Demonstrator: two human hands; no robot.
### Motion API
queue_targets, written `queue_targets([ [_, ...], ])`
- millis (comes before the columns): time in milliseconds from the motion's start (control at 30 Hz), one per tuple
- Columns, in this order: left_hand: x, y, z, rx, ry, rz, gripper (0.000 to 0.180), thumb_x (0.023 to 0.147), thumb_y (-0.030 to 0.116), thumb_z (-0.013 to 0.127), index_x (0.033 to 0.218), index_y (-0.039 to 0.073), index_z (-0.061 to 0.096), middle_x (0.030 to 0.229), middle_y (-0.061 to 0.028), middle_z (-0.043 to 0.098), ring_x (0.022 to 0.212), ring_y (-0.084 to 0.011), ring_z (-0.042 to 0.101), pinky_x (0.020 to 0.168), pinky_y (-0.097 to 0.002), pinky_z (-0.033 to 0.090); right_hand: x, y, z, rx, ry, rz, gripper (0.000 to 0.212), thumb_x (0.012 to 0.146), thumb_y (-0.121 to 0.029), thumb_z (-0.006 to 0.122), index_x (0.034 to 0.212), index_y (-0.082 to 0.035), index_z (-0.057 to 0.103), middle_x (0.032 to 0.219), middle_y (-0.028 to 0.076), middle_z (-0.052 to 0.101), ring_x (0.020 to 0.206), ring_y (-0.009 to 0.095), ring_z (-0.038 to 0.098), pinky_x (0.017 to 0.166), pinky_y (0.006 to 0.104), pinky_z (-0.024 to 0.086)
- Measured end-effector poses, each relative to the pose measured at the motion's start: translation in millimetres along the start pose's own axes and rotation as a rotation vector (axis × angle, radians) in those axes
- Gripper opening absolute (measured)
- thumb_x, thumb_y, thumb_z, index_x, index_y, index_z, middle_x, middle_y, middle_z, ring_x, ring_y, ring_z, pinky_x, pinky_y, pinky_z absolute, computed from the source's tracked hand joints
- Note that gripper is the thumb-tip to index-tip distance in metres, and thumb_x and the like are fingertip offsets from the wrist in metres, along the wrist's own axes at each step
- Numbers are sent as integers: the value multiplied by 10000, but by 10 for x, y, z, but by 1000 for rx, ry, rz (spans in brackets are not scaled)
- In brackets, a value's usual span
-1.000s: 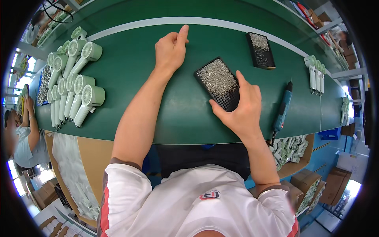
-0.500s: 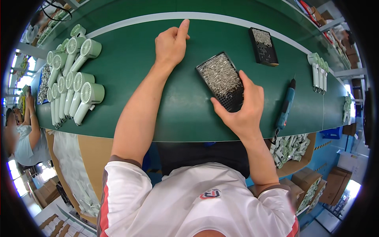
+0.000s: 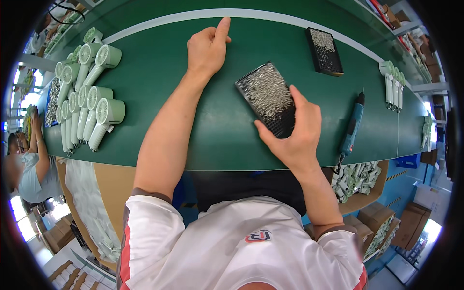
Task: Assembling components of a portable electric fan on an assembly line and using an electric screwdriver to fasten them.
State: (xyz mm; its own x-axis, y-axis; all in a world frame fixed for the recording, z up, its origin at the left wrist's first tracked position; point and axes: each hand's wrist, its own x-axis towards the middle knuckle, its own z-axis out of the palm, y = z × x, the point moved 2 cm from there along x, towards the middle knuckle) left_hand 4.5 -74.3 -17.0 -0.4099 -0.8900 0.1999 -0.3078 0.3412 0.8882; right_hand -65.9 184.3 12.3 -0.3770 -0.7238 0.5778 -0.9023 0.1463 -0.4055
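My right hand (image 3: 303, 129) grips the near end of a black perforated tray (image 3: 282, 127), thumb on one side and fingers on the other. Small silver screws (image 3: 271, 95) are heaped over much of the tray, while bare holes show at the end by my palm. Farther left, my left hand (image 3: 206, 54) is closed in a fist above the green table, its thumb stretched out. Its curled fingers hide whatever may be inside. A second black tray (image 3: 329, 65), partly covered with screws, lies at the back right.
Pale green handheld fans (image 3: 109, 112) stand grouped at the left, with several more (image 3: 392, 82) at the far right. A teal electric screwdriver (image 3: 353, 126) lies right of my right hand. Below the table edge sits a cardboard box of parts (image 3: 356, 182). Another person (image 3: 37, 169) works far left.
The tray in my right hand has shifted slightly left, and its screws look blurred by motion. My left hand stays closed, slightly higher in the picture.
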Motion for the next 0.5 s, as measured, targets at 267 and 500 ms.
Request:
queue_targets([
  [267, 25, -8, -24, 13, -8, -6, 665, 984, 619, 573, 777, 17, 764, 587, -75, 631, 612, -198, 629, 661, -356, 513, 1, -17, -43, 9, -45, -27, 864, 624, -185, 948, 1357, 54, 560, 1174, 186, 655, 973, 346, 618, 874, 429, 500],
  [500, 39, -36, -25, 38, -23, -23, 669, 983, 623, 574, 781, 16, 766, 616, -88, 654, 649, -213, 650, 699, -357, 524, -84, 28, -3, 29, -54, 43, 886, 625, -210, 953, 1371, 51, 554, 1153, 170, 652, 986, 335, 610, 870, 421, 497],
])
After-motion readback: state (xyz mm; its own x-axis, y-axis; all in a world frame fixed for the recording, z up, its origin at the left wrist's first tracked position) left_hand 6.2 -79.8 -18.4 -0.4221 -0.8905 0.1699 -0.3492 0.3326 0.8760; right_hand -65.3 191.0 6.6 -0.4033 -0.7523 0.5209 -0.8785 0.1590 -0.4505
